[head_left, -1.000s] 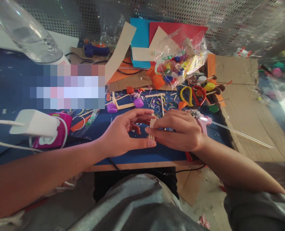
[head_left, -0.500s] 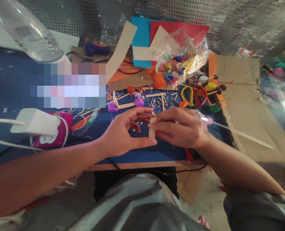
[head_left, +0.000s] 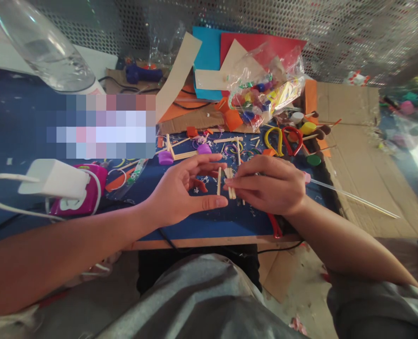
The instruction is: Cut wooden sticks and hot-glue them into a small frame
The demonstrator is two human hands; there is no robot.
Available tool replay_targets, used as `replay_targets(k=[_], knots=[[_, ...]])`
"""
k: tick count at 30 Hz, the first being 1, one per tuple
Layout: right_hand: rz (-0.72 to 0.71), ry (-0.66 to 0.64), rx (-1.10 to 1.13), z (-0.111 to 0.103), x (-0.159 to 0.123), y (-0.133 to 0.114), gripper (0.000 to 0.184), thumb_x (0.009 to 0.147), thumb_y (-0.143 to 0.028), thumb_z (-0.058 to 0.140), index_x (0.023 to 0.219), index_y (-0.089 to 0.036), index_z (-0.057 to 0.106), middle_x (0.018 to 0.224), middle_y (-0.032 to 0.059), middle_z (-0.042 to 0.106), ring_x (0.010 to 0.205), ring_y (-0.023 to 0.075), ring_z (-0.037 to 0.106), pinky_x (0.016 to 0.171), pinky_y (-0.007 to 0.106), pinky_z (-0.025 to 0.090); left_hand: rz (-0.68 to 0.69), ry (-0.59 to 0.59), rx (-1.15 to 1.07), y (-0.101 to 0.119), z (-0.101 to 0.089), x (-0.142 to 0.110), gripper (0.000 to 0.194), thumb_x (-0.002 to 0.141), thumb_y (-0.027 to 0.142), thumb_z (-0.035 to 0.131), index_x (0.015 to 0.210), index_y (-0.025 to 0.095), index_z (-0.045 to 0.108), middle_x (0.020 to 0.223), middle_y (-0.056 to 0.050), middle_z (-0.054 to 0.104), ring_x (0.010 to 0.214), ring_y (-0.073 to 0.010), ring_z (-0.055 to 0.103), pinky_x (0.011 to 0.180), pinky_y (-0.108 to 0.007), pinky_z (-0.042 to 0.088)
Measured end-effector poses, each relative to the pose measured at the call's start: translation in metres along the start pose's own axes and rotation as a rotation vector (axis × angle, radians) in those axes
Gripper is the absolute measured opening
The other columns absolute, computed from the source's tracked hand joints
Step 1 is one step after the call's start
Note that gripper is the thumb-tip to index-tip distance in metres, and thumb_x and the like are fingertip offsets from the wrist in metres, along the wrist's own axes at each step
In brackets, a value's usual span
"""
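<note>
My left hand [head_left: 184,190] pinches one thin wooden stick [head_left: 219,181] upright between thumb and forefinger, over the blue board [head_left: 202,226]. Just to its right, my right hand [head_left: 269,184] pinches two or three more sticks [head_left: 231,186] at their side. The two sets of sticks are slightly apart. Under my right hand lies a pink glue gun [head_left: 306,177] with a clear glue stick [head_left: 353,198] jutting out to the right.
A stick frame with purple caps [head_left: 180,153] lies behind my hands. Yellow and red loops [head_left: 283,139], a bag of coloured pieces [head_left: 265,94], card sheets [head_left: 209,52], a white charger on a pink socket block [head_left: 68,188], a clear bottle [head_left: 43,47] and brown cardboard [head_left: 364,155] surround the board.
The bundle of sticks held between both hands has split: my left hand keeps one stick and my right hand has drawn the others slightly right.
</note>
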State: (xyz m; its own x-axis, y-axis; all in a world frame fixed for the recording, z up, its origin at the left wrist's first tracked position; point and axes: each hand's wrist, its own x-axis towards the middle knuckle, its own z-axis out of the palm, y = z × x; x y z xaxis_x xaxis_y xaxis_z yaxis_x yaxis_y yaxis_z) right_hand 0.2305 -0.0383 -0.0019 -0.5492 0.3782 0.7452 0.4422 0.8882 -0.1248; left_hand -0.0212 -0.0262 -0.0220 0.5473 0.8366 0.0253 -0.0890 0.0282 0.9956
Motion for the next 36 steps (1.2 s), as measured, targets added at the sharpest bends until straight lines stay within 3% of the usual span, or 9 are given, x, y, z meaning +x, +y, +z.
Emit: replay_targets(k=[3,7,11,16,23,26,30,32,36], knots=[[0.117,0.030,-0.025,0.002,-0.001,0.006,0.009,0.102,-0.014,0.078,0.105,-0.022,0.083,0.099,0.0055,0.082,0.086,0.0160,0.080,0.076,0.028,0.066,0.043,0.116,-0.037,0.001,-0.001,0.001,0.078,0.074,0.039,0.106,0.141,0.025,0.069,0.147,-0.013,0.077,0.130,-0.0290,0.074,0.084,-0.032,0.060],[0.178,-0.178,-0.068,0.009,-0.005,0.018,0.017,0.108,-0.022,0.073,0.097,-0.019,0.085,0.096,0.0058,0.081,0.079,0.0162,0.078,0.070,0.029,0.061,0.124,0.221,-0.078,0.002,-0.001,0.003,0.077,0.074,0.036,0.107,0.141,0.028,0.070,0.149,-0.011,0.076,0.126,-0.0261,0.073,0.078,-0.029,0.058],[0.164,-0.333,-0.086,0.013,-0.010,0.021,0.029,0.114,-0.027,0.064,0.095,-0.018,0.084,0.096,0.0057,0.081,0.077,0.0159,0.075,0.068,0.029,0.056,0.122,0.217,-0.089,0.001,-0.001,0.003,0.076,0.074,0.038,0.107,0.140,0.027,0.071,0.149,-0.011,0.076,0.123,-0.0248,0.073,0.079,-0.029,0.058],[0.192,-0.374,-0.147,0.014,-0.014,0.019,0.033,0.116,-0.030,0.058,0.103,-0.019,0.085,0.102,0.0070,0.082,0.079,0.0173,0.072,0.069,0.031,0.050,0.114,0.195,-0.077,0.000,-0.001,0.002,0.075,0.075,0.038,0.106,0.141,0.027,0.071,0.150,-0.011,0.076,0.121,-0.0243,0.073,0.079,-0.030,0.058],[0.294,-0.563,-0.129,0.013,-0.007,0.018,0.030,0.104,-0.015,0.060,0.119,-0.022,0.084,0.110,0.0071,0.081,0.083,0.0184,0.071,0.068,0.031,0.043,0.093,0.171,-0.074,0.001,-0.001,0.003,0.080,0.070,0.033,0.109,0.141,0.027,0.071,0.151,-0.012,0.075,0.125,-0.0269,0.073,0.079,-0.029,0.059],[0.351,-0.570,-0.147,-0.002,0.008,0.011,0.028,0.107,-0.018,0.057,0.119,-0.021,0.083,0.106,0.0072,0.081,0.086,0.0193,0.072,0.069,0.032,0.044,0.089,0.169,-0.062,0.002,-0.001,0.003,0.077,0.072,0.035,0.108,0.140,0.027,0.072,0.150,-0.012,0.076,0.125,-0.0273,0.074,0.079,-0.030,0.058],[0.513,-0.534,-0.205,-0.045,0.016,0.003,0.021,0.107,-0.034,0.065,0.113,-0.022,0.081,0.094,0.0054,0.081,0.081,0.0203,0.071,0.072,0.033,0.045,0.099,0.178,-0.050,0.001,0.000,0.003,0.075,0.072,0.036,0.108,0.138,0.027,0.072,0.147,-0.011,0.077,0.123,-0.0253,0.074,0.078,-0.029,0.057],[0.669,-0.496,-0.328,-0.069,0.003,0.001,0.023,0.103,-0.045,0.071,0.103,-0.023,0.079,0.075,0.0025,0.074,0.067,0.0204,0.065,0.066,0.035,0.040,0.094,0.172,-0.048,0.001,0.000,0.003,0.074,0.072,0.035,0.108,0.137,0.027,0.073,0.147,-0.011,0.077,0.120,-0.0236,0.073,0.078,-0.028,0.057],[0.998,-0.471,-0.574,-0.097,-0.048,-0.009,0.051,0.101,-0.067,0.068,0.070,-0.026,0.067,0.056,0.0035,0.061,0.053,0.0219,0.051,0.060,0.038,0.031,0.079,0.155,-0.063,0.002,0.000,0.003,0.076,0.067,0.031,0.110,0.134,0.026,0.074,0.146,-0.011,0.077,0.117,-0.0230,0.072,0.077,-0.028,0.056]])
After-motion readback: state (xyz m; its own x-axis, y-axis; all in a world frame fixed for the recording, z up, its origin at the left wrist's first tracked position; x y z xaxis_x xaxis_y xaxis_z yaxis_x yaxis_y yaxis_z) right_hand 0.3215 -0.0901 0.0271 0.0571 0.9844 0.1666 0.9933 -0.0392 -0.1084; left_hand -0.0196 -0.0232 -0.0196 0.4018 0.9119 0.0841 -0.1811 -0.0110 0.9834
